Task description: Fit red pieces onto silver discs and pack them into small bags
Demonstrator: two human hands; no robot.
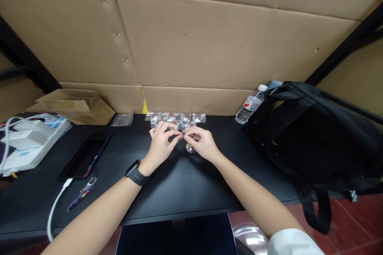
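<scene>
The left hand (161, 141) and right hand (203, 141) are pinching a thin piece (182, 135) between closed fingertips (its long axis is too small to tell); a disc (190, 149) is showing beside the right fingers, packets (186, 118) lying beyond.

Thin item (182, 136) between both hands (162, 140) (202, 142)
</scene>
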